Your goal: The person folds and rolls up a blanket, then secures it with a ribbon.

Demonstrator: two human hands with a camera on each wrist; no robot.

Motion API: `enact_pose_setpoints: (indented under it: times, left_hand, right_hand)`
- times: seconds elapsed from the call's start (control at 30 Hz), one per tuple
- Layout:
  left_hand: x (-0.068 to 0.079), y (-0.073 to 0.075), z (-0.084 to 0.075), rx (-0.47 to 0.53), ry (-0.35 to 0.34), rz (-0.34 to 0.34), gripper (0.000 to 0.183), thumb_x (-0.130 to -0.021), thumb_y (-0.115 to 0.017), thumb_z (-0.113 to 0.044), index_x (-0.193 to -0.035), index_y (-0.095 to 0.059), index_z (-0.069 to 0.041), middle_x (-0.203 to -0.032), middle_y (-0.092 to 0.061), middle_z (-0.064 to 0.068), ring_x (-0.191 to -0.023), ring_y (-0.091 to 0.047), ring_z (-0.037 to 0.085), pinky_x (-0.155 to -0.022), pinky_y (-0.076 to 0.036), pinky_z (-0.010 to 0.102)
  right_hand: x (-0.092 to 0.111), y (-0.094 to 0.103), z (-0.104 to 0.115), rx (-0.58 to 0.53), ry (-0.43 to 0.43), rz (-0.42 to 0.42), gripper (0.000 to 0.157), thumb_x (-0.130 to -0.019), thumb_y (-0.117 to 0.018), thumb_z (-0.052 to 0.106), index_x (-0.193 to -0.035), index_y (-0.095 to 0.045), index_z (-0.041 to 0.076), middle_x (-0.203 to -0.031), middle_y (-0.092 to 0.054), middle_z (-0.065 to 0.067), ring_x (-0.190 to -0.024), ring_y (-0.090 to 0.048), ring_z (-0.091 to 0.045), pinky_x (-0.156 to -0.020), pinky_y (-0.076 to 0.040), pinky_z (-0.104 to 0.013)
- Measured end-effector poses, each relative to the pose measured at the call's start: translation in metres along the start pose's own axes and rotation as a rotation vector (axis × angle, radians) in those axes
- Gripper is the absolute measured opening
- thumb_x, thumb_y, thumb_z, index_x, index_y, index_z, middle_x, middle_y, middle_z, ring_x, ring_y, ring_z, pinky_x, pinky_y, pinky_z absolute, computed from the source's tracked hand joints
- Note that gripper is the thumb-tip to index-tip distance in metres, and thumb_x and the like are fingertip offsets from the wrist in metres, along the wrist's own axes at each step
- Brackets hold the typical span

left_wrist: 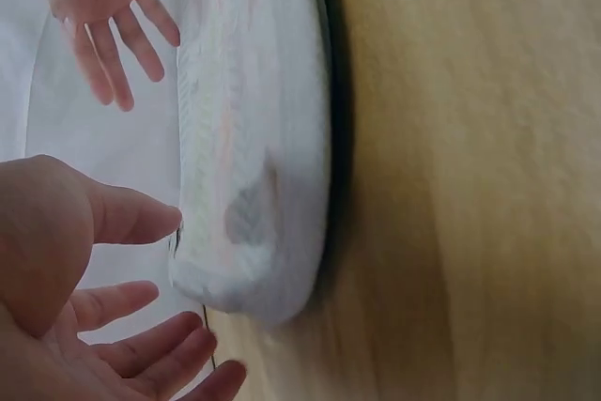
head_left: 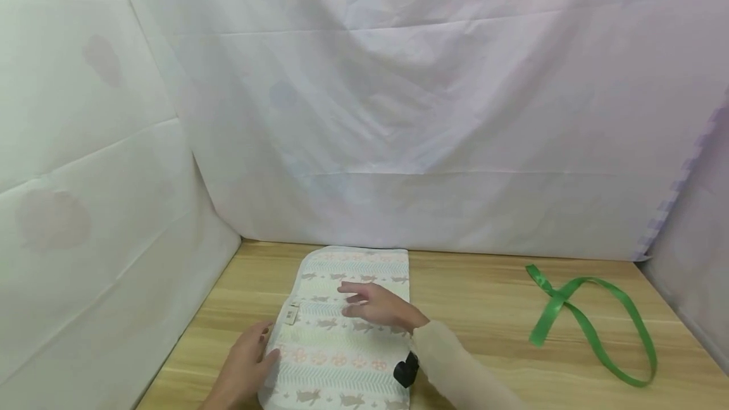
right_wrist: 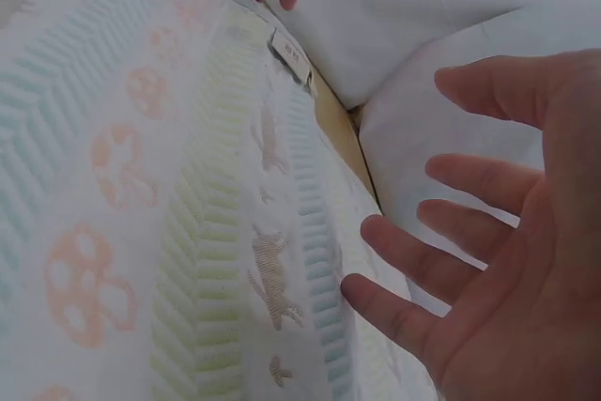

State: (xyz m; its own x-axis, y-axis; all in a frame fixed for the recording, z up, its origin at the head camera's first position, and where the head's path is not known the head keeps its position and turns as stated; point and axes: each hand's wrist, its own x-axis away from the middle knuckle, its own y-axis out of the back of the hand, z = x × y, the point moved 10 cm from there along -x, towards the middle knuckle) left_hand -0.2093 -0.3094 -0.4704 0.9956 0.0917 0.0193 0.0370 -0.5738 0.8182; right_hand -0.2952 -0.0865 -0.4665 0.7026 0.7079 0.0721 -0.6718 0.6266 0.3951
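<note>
A folded white cloth (head_left: pixel 336 334) lies on the table, printed with pale rows of animals, mushrooms and zigzags. Its left corners are rounded, and a small label (head_left: pixel 292 314) shows on that edge. My left hand (head_left: pixel 243 359) is at the cloth's left edge, thumb along the border; in the left wrist view its fingers are spread with nothing gripped. Over the middle of the cloth reaches my right hand (head_left: pixel 378 304), fingers loosely extended. Seen from the right wrist, that hand (right_wrist: pixel 498 223) holds nothing and hovers close above the printed fabric (right_wrist: pixel 207 232).
A green ribbon (head_left: pixel 623 299) lies in a crossed loop on the right of the wooden table (head_left: pixel 473 309). White sheeting (head_left: pixel 398 112) hangs behind the table and along both sides. A black strap piece (head_left: pixel 406 370) is by the right sleeve (head_left: pixel 455 366).
</note>
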Motion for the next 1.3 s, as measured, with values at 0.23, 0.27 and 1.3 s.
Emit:
enact_pose_setpoints:
  times: [0.23, 0.27, 1.3]
  left_hand:
    - [-0.001, -0.003, -0.037, -0.014, -0.179, -0.057, 0.050, -0.084, -0.072, -0.003, -0.132, -0.058, -0.001, -0.133, -0.056, 0.024, -0.126, -0.049, 0.045, -0.104, -0.039, 0.061]
    - [-0.002, -0.005, -0.041, -0.017, -0.205, -0.064, 0.050, -0.083, -0.073, -0.002, -0.131, -0.059, -0.001, -0.133, -0.056, 0.023, -0.126, -0.049, 0.045, -0.104, -0.039, 0.061]
    - [-0.014, -0.063, -0.056, -0.226, -0.476, 0.395, 0.098, -0.077, -0.072, -0.063, -0.149, -0.041, -0.004, -0.153, -0.026, 0.036, -0.141, -0.020, 0.057, -0.110, -0.019, 0.071]
  right_hand:
    - [0.018, -0.003, 0.005, 0.283, 0.027, 0.041, 0.054, -0.100, -0.058, 0.032, -0.146, -0.048, 0.006, -0.156, -0.039, -0.012, -0.139, -0.042, -0.032, -0.110, -0.040, -0.048]
    - [0.021, -0.003, 0.005, 0.320, 0.028, 0.048, 0.053, -0.100, -0.058, 0.031, -0.145, -0.047, 0.005, -0.156, -0.039, -0.014, -0.140, -0.041, -0.033, -0.111, -0.038, -0.049]
    - [0.071, -0.027, -0.037, 0.698, -0.096, 0.143, 0.109, -0.073, -0.077, 0.060, -0.157, -0.025, 0.014, -0.163, -0.008, -0.023, -0.149, -0.004, -0.046, -0.119, -0.009, -0.061]
